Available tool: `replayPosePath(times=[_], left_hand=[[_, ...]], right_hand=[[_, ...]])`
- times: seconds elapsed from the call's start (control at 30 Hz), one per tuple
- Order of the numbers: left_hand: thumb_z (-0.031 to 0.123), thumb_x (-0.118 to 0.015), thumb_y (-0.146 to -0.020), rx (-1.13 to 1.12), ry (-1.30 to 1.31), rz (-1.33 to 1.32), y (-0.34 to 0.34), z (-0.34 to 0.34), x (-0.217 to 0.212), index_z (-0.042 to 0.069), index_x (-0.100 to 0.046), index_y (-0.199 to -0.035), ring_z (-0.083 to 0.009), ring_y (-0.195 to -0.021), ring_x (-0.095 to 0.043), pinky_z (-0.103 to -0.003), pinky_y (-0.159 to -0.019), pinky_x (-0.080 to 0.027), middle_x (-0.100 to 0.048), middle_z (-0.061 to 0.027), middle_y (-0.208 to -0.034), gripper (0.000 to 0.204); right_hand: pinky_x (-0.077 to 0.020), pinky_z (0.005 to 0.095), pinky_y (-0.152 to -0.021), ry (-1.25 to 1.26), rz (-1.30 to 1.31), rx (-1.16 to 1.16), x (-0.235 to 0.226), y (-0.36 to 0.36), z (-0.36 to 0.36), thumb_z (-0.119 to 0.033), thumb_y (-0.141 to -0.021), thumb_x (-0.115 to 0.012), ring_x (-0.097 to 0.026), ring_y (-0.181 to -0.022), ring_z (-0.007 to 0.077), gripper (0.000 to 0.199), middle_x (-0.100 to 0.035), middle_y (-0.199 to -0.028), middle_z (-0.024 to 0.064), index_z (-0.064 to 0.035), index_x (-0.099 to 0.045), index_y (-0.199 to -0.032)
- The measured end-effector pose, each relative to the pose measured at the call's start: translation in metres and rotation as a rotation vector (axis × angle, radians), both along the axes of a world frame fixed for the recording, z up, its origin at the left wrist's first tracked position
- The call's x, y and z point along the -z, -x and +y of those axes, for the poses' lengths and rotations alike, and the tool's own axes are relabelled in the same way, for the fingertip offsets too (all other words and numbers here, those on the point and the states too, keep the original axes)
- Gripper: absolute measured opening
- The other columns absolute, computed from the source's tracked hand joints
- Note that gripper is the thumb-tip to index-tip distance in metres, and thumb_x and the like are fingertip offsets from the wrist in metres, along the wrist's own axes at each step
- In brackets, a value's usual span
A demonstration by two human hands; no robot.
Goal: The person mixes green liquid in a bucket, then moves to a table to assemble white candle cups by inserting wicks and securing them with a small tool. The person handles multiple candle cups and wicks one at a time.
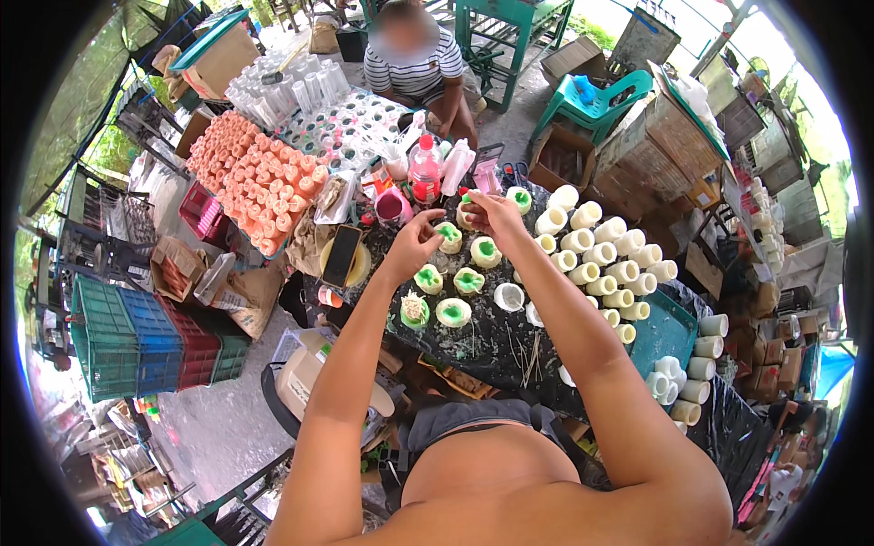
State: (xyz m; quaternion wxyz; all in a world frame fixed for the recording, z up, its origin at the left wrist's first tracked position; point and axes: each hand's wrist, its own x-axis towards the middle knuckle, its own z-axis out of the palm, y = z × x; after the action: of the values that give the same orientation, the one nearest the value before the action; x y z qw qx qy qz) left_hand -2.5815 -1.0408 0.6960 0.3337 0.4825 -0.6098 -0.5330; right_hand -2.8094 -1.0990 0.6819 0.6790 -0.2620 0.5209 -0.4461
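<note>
My right hand (496, 212) reaches over the black work table (492, 341) and pinches a small green piece above a white cup (468, 215). My left hand (416, 241) hovers just left of it with fingertips pinched together beside a cup with green filling (449, 236). Several more white cups with green centres (453, 312) stand below the hands. What the left fingers hold cannot be made out.
Rows of plain cream cups (601, 264) lie to the right, some on a teal tray (669, 332). A phone (341, 255), a red-capped bottle (425, 168), orange cups (259, 177) and clear cups (291, 86) sit left. A person in a striped shirt (414, 64) sits opposite. Stacked crates (150, 341) stand at left.
</note>
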Motion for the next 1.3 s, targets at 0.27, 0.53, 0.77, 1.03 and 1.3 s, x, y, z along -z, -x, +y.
replayPosePath(times=[0.27, 0.53, 0.77, 1.03, 1.3], left_hand=[[0.012, -0.069, -0.099, -0.123, -0.114, 0.024, -0.040, 0.050, 0.037, 0.002, -0.059, -0.144, -0.0089, -0.081, -0.054, -0.028, -0.074, -0.049, -0.061, -0.0009, -0.093, 0.047], [0.004, -0.062, -0.102, -0.114, -0.064, 0.100, -0.052, 0.108, 0.051, 0.000, -0.063, -0.133, -0.0065, -0.082, -0.053, -0.025, -0.074, -0.047, -0.062, 0.0012, -0.097, 0.031], [0.010, -0.063, -0.105, -0.047, -0.432, 0.161, -0.032, 0.163, 0.070, 0.003, -0.066, -0.132, -0.0032, -0.078, -0.053, -0.020, -0.067, -0.046, -0.059, 0.0038, -0.093, 0.028], [0.017, -0.063, -0.106, 0.423, -0.394, 0.033, 0.040, 0.135, 0.073, 0.003, -0.065, -0.133, -0.0030, -0.080, -0.053, -0.020, -0.070, -0.046, -0.061, 0.0037, -0.095, 0.030], [0.015, -0.062, -0.107, 0.403, -0.279, 0.018, 0.061, 0.133, 0.033, 0.003, -0.065, -0.134, -0.0017, -0.077, -0.051, -0.019, -0.069, -0.044, -0.060, 0.0042, -0.095, 0.030]], right_hand=[[-0.0590, 0.0271, -0.070, -0.018, 0.013, -0.006, 0.010, -0.006, -0.002, -0.030, -0.098, -0.079, -0.072, -0.072, 0.0112, 0.028, -0.079, -0.097, 0.0082, -0.0035, -0.075, -0.108], [-0.0582, 0.0294, -0.075, 0.262, -0.041, -0.065, 0.005, 0.038, 0.062, -0.016, -0.099, -0.071, -0.074, -0.082, 0.0170, 0.019, -0.076, -0.101, 0.0112, -0.0001, -0.068, -0.109], [-0.0579, 0.0287, -0.082, -0.007, 0.000, 0.153, 0.013, 0.101, 0.307, -0.021, -0.104, -0.070, -0.074, -0.089, 0.0157, 0.024, -0.076, -0.104, 0.0074, -0.0023, -0.070, -0.119], [-0.0594, 0.0281, -0.088, -0.003, 0.067, 0.791, -0.032, 0.091, 0.510, -0.018, -0.110, -0.062, -0.072, -0.097, 0.0129, 0.030, -0.076, -0.110, 0.0088, 0.0027, -0.068, -0.130], [-0.0604, 0.0287, -0.083, 0.025, 0.117, 0.860, -0.025, 0.109, 0.564, -0.010, -0.103, -0.071, -0.073, -0.089, 0.0131, 0.026, -0.077, -0.105, 0.0097, 0.0049, -0.070, -0.124]])
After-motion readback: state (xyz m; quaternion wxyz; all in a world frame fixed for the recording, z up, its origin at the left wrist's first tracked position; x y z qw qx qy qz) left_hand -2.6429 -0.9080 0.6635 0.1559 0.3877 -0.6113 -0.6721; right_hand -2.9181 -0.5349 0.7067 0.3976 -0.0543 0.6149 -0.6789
